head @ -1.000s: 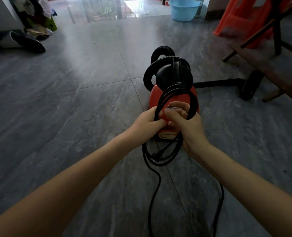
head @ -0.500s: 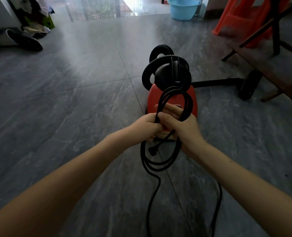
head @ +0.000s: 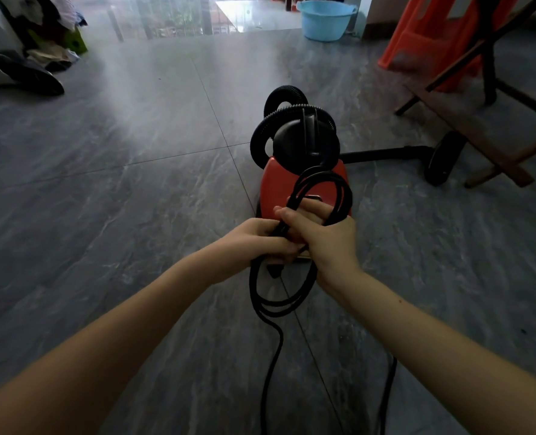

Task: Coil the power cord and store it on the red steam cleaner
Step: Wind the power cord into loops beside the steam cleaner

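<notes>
The red steam cleaner [head: 279, 180] stands on the grey tiled floor just beyond my hands, with a black ribbed hose [head: 287, 116] looped over its black top. Several loops of the black power cord [head: 343, 196] are gathered in front of it. My right hand [head: 326, 238] grips the bundle with its fingers curled round the loops. My left hand [head: 257, 238] pinches the cord on the bundle's left side. The loops hang below my hands, and two loose strands trail down the floor toward me. The plug hangs just under my left hand.
A black wand with a floor head [head: 444, 158] lies right of the cleaner. Wooden furniture legs [head: 492, 158] and an orange plastic stool [head: 433, 36] stand at the right. A blue basin [head: 324, 18] sits at the back. Shoes and clutter [head: 31, 70] lie far left.
Both hands have shifted slightly toward me and lower with the cord bundle. The hanging loops now sit a little lower and the left hand has closed tighter against the right.
</notes>
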